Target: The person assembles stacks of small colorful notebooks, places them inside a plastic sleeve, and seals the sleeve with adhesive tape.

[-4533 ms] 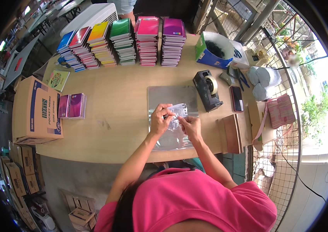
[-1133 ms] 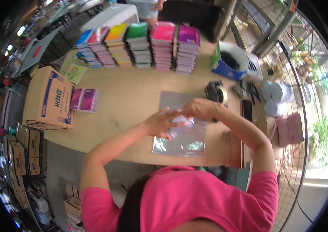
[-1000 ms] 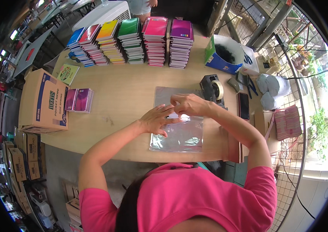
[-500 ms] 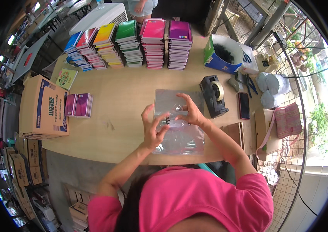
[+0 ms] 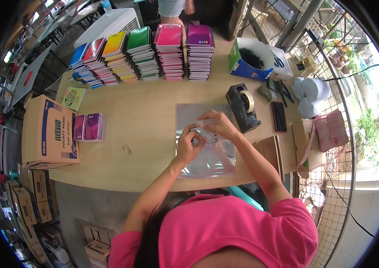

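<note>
Over flat clear plastic bags near the table's front edge, both hands work close together. My left hand is closed around a crumpled bit of clear plastic wrapper with small dark marks, part of which shows between the hands. My right hand pinches the wrapper's upper end between thumb and fingertips. The wrapper's exact shape is hard to make out against the shiny bags. Just right of the bags stands a black tape dispenser with a roll of tape.
Several tall notebook stacks line the far side. At left are a cardboard box and small purple notebooks. A phone, pliers, an open blue-green box and white rolls sit at right. Another person stands beyond.
My left hand has closed its spread fingers around the plastic. My right hand's fingers have come together in a pinch. The head view has shifted slightly.
</note>
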The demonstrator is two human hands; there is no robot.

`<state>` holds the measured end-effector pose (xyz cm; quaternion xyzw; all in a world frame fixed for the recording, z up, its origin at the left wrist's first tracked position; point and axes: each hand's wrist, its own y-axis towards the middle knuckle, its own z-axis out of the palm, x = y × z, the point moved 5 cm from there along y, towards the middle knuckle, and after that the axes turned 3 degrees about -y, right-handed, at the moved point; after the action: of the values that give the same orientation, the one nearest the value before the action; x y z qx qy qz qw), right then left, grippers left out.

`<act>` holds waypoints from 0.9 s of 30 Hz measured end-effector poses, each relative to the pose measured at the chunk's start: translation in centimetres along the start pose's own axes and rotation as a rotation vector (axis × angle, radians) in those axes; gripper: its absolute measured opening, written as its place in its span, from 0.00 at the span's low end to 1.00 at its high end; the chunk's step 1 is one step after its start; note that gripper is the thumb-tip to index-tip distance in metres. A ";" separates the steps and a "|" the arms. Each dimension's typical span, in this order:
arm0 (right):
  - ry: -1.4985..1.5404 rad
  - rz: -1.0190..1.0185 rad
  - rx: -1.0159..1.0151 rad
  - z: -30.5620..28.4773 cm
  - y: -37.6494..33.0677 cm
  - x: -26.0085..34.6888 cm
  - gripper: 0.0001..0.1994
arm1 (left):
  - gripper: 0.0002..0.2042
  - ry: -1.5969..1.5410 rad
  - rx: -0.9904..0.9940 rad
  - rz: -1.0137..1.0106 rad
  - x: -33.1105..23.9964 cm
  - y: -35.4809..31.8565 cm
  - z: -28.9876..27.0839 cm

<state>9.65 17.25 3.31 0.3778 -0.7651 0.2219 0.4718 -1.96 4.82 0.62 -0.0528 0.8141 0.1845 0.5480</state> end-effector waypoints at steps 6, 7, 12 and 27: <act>0.121 0.011 -0.192 1.1 -2.6 0.6 0.06 | 0.32 -0.456 -0.157 -0.129 2.7 0.3 0.5; 0.089 -0.019 -0.206 1.5 -3.3 1.2 0.06 | 0.36 -0.511 -0.164 -0.175 3.7 -0.1 0.6; -0.214 -0.302 -0.293 2.3 -6.5 0.0 0.09 | 0.29 -0.597 -0.155 -0.314 1.8 -0.3 1.3; -0.024 0.799 -0.594 -16.9 -9.4 -14.2 0.16 | 0.08 -0.462 -0.183 -0.173 1.1 -0.3 1.9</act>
<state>30.21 28.43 -1.78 -0.0930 -0.8856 0.1536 0.4283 -0.60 5.34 -1.08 -0.1280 0.6398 0.2169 0.7261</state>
